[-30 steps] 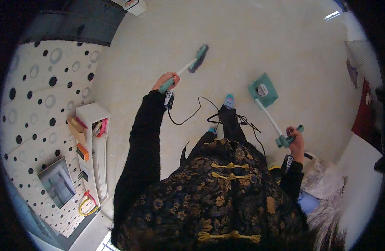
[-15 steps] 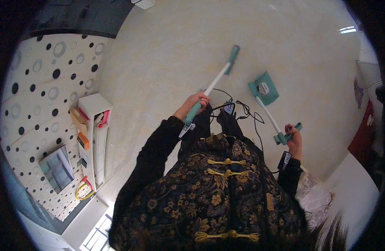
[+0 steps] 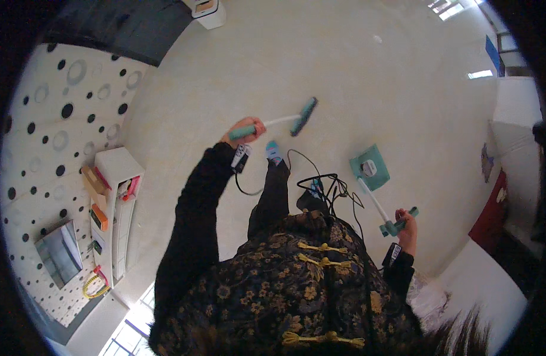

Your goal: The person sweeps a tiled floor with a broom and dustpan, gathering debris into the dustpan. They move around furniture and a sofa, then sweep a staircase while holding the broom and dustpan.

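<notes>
My left hand (image 3: 247, 131) is wrapped round the green grip of a broom (image 3: 283, 120), off to the left of my body. Its white stick runs rightward to a green head with dark bristles, angled over the pale floor ahead of my feet. At the right, my right hand (image 3: 408, 230) is closed round the green handle end of a long-handled dustpan (image 3: 378, 155). The green pan lies at the far end of a white stick, right of my feet and apart from the broom head. A pale round patch shows in the pan; I cannot tell what it is.
Black cables (image 3: 328, 185) loop loosely around my feet, and one runs toward my left wrist. A white shelf unit (image 3: 115, 159) and a screen (image 3: 60, 251) stand along the dotted wall at left. A white bin (image 3: 210, 18) is at the far edge, a lace-covered thing (image 3: 426, 301) at lower right.
My left hand has moved left with the broom, and the broom head has swung left and nearer. My left foot is now farther forward. The dustpan sits lower in the picture as the view shifts.
</notes>
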{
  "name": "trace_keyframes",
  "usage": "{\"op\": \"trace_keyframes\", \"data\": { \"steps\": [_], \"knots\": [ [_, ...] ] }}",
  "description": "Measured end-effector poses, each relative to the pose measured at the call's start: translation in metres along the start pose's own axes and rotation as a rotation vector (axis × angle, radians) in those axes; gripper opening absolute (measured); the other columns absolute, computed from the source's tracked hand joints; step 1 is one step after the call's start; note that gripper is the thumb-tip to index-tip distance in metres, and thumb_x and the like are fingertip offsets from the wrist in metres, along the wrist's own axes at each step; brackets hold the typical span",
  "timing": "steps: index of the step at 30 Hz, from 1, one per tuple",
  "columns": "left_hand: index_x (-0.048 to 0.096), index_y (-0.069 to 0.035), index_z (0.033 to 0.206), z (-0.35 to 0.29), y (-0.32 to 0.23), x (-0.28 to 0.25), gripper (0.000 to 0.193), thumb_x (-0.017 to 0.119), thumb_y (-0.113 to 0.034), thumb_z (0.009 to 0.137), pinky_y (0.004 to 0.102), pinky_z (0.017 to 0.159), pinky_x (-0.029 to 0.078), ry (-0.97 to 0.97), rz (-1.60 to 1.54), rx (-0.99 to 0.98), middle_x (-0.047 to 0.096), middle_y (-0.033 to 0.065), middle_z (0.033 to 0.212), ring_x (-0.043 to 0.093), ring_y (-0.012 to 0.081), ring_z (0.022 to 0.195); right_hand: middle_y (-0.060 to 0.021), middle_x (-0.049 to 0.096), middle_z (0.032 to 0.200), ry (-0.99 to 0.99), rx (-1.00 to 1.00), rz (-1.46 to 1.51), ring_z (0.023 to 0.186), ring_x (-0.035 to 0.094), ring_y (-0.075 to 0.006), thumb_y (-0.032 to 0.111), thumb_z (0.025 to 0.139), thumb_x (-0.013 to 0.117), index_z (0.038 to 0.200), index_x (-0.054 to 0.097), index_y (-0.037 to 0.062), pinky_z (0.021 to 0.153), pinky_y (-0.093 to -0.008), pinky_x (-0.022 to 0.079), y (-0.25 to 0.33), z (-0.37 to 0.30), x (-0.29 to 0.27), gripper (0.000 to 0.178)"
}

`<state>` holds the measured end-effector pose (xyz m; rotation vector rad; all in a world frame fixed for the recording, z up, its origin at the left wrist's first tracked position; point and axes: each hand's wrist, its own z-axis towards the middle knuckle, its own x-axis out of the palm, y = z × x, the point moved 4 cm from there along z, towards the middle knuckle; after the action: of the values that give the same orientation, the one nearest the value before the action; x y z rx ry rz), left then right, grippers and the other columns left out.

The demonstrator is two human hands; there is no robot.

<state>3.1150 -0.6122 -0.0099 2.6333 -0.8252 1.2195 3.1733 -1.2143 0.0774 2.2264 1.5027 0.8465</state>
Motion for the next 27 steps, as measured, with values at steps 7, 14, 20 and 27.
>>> {"op": "trace_keyframes", "data": {
  "steps": [7, 14, 20, 27],
  "knots": [
    [0.041, 0.0, 0.076, -0.012, -0.014, -0.015, 0.006, 0.044, -0.003, 0.08, 0.0162, 0.043, 0.04, -0.27, -0.144, 0.092, 0.046, 0.0033, 0.066, 0.045, 0.0079, 0.047, -0.006, 0.054, 0.077, -0.097, -0.025, 0.005, 0.08, 0.055, -0.0179, -0.008, 0.065, 0.046, 0.076, 0.048, 0.0009, 0.079, -0.028, 0.045, -0.008, -0.001, -0.026, 0.014],
    [0.045, 0.002, 0.08, -0.065, 0.098, -0.041, 0.013, 0.046, -0.009, 0.086, 0.018, 0.043, 0.041, -0.098, -0.17, 0.345, 0.047, 0.0011, 0.062, 0.045, 0.0054, 0.048, -0.0058, 0.056, 0.08, 0.058, -0.008, -0.043, 0.081, 0.055, -0.0163, -0.005, 0.066, 0.05, 0.073, 0.051, 0.0011, 0.077, -0.0272, 0.044, -0.001, 0.023, -0.047, 0.009],
    [0.041, 0.004, 0.079, -0.148, 0.22, -0.08, 0.009, 0.044, -0.003, 0.085, 0.0174, 0.048, 0.042, 0.069, -1.098, 0.453, 0.045, 0.0035, 0.066, 0.046, 0.0081, 0.05, -0.0067, 0.056, 0.082, 0.142, 0.09, 0.055, 0.085, 0.056, -0.0193, -0.002, 0.072, 0.049, 0.075, 0.052, -0.0002, 0.081, -0.0292, 0.045, -0.001, 0.026, -0.041, 0.004],
    [0.045, -0.003, 0.083, -0.167, 0.271, -0.145, 0.009, 0.051, 0.002, 0.078, 0.0252, 0.058, 0.044, -0.184, 0.149, 0.955, 0.049, 0.0054, 0.069, 0.05, 0.0123, 0.062, -0.0069, 0.053, 0.079, 0.146, 0.155, 0.061, 0.084, 0.055, -0.0198, -0.01, 0.062, 0.046, 0.074, 0.047, -0.002, 0.08, -0.0298, 0.045, -0.006, 0.048, -0.031, 0.014]
  ]
}}
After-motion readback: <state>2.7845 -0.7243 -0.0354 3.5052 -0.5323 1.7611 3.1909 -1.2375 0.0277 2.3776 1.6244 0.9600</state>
